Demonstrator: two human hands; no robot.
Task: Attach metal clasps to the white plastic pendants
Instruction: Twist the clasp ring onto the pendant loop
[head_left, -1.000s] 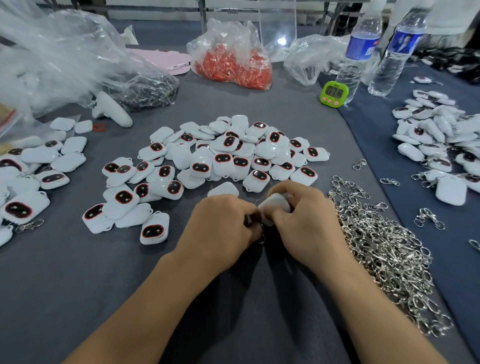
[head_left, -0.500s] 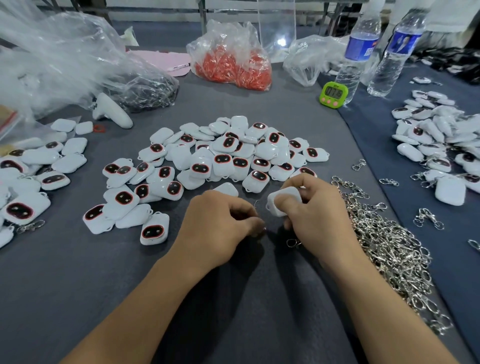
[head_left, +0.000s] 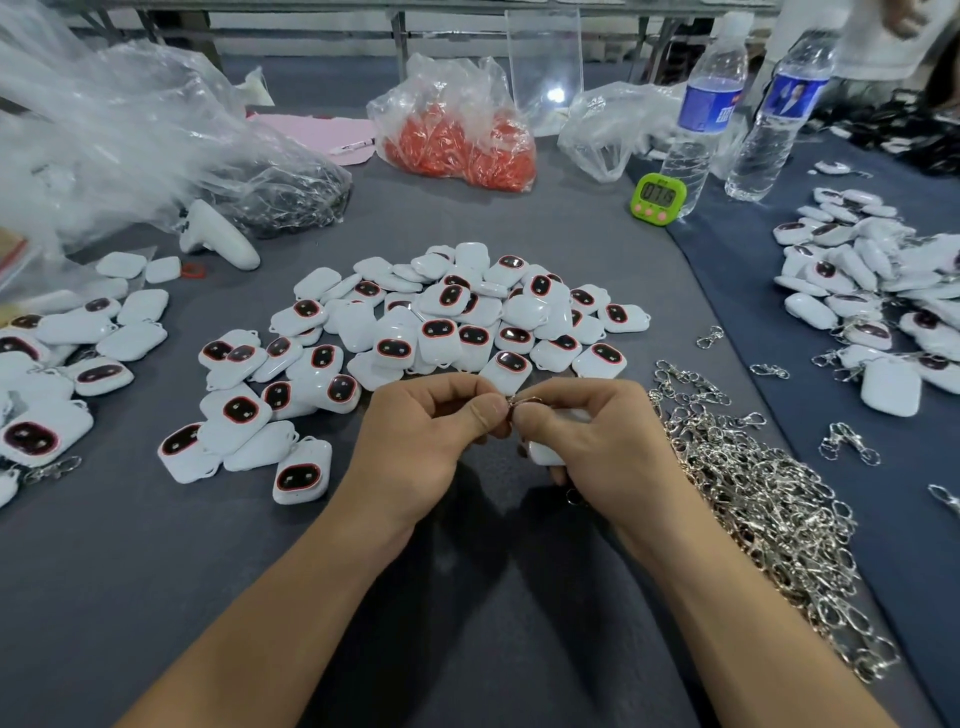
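Observation:
My left hand (head_left: 431, 436) and my right hand (head_left: 587, 441) meet fingertip to fingertip in front of me, both pinching a small metal clasp (head_left: 523, 400). A white plastic pendant (head_left: 545, 452) is tucked under the curled fingers of my right hand, mostly hidden. A metal ring (head_left: 573, 497) hangs below that hand. Just beyond my hands lies a big heap of white pendants (head_left: 441, 322) with dark red-rimmed faces. A pile of silver clasps (head_left: 763, 499) spreads to the right of my right wrist.
More pendants lie at the left edge (head_left: 67, 358) and at the right on blue cloth (head_left: 872, 291). At the back stand two water bottles (head_left: 701, 119), a green timer (head_left: 657, 199), a bag of red parts (head_left: 457, 140) and crumpled clear plastic bags (head_left: 130, 140).
My hands have come back together. The pendant has dropped from my right fingertips into the lower fingers, and both hands now pinch the clasp between them.

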